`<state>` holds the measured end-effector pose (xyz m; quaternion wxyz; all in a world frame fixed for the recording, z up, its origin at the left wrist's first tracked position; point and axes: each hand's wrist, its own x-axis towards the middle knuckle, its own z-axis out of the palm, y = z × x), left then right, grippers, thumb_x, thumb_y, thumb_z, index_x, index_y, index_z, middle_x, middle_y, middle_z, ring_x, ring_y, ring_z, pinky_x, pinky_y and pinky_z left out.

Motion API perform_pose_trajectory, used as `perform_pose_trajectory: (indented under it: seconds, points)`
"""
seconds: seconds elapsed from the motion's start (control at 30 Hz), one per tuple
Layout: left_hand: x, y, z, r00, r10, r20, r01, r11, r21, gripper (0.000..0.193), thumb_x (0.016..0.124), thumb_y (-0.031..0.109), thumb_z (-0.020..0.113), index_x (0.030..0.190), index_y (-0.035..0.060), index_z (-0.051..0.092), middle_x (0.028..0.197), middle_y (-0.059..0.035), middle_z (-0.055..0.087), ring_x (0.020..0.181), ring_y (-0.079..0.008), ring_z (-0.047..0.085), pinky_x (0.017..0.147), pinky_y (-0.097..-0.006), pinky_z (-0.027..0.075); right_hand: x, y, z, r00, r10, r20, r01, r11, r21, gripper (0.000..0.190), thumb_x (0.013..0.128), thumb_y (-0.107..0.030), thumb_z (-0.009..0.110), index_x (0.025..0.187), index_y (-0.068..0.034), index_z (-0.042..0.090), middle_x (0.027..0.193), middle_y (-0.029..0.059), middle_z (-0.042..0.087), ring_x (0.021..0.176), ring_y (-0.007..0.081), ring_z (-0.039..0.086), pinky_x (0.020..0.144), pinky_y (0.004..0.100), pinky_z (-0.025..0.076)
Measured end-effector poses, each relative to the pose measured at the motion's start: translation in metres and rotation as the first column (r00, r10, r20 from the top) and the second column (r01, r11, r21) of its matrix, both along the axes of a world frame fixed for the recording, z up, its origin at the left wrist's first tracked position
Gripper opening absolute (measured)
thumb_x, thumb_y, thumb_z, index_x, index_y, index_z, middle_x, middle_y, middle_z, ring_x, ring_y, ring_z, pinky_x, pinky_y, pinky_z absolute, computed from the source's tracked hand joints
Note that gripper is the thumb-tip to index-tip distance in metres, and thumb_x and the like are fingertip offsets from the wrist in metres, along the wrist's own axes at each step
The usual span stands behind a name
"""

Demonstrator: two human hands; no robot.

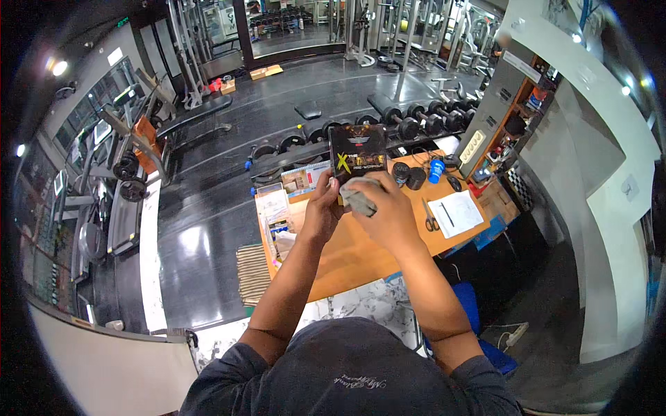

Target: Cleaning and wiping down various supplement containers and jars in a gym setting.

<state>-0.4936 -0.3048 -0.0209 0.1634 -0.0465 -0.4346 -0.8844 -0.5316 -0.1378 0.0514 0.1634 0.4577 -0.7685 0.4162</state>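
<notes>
Held up above the desk is a black pre-workout supplement box with printed writing and a winged emblem on its front. My left hand grips its lower left part, the thumb along the edge. In my right hand is a bunched grey cloth, pressed to or just in front of the box's lower front; the exact contact cannot be told. The cloth and fingers hide the bottom of the box. Below both hands lies the wooden desk.
Right of my hands stand black tubs and a blue container. Scissors lie beside paper sheets with a pen. A desk calendar and a paper tray are on the left. Beyond the desk runs a dumbbell rack.
</notes>
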Motion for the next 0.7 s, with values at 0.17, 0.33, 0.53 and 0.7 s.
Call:
perform_pose_trajectory:
  seconds: [0.17, 0.33, 0.53, 0.7]
  points:
    - [0.002, 0.004, 0.007, 0.999, -0.008, 0.034, 0.008, 1.000, 0.014, 0.031, 0.112, 0.025, 0.049, 0.140, 0.0136, 0.043, 0.134, -0.0104, 0.063, 0.124, -0.0230, 0.064, 0.096, -0.0444, 0.061, -0.001, 0.002, 0.004, 0.989, -0.132, 0.059, 0.136, 0.989, -0.058, 0.043, 0.076, -0.003, 0.080, 0.116, -0.014, 0.073, 0.117, 0.0093, 0.066, 0.108, 0.0339, 0.068, 0.089, 0.0432, 0.057]
    - [-0.010, -0.006, -0.004, 0.999, 0.047, 0.002, -0.047, 0.997, 0.054, 0.043, 0.110, 0.028, 0.050, 0.148, 0.0080, 0.044, 0.141, -0.0124, 0.059, 0.127, -0.0272, 0.063, 0.101, -0.0454, 0.056, 0.007, 0.000, 0.001, 0.999, -0.037, -0.031, 0.037, 0.999, 0.001, 0.045, 0.074, -0.003, 0.080, 0.117, -0.014, 0.072, 0.117, 0.0098, 0.064, 0.107, 0.0352, 0.068, 0.089, 0.0430, 0.057]
    - [0.000, -0.001, 0.010, 0.995, 0.094, 0.028, -0.095, 0.995, 0.024, 0.035, 0.111, 0.027, 0.049, 0.140, 0.0073, 0.045, 0.133, -0.0122, 0.063, 0.124, -0.0250, 0.065, 0.094, -0.0515, 0.064, -0.015, 0.013, -0.002, 0.964, -0.264, -0.022, 0.262, 0.962, -0.072, 0.043, 0.077, -0.008, 0.080, 0.118, -0.017, 0.071, 0.120, 0.0106, 0.062, 0.107, 0.0356, 0.068, 0.088, 0.0454, 0.057]
    - [0.002, -0.002, 0.001, 0.997, 0.073, 0.016, -0.071, 0.994, -0.088, 0.036, 0.111, 0.023, 0.047, 0.143, 0.0060, 0.044, 0.134, -0.0145, 0.062, 0.119, -0.0275, 0.068, 0.090, -0.0528, 0.066, -0.007, 0.004, 0.014, 0.985, -0.171, 0.031, 0.173, 0.979, -0.104, 0.044, 0.077, -0.003, 0.079, 0.119, -0.016, 0.071, 0.122, 0.0116, 0.063, 0.108, 0.0372, 0.067, 0.089, 0.0452, 0.057]
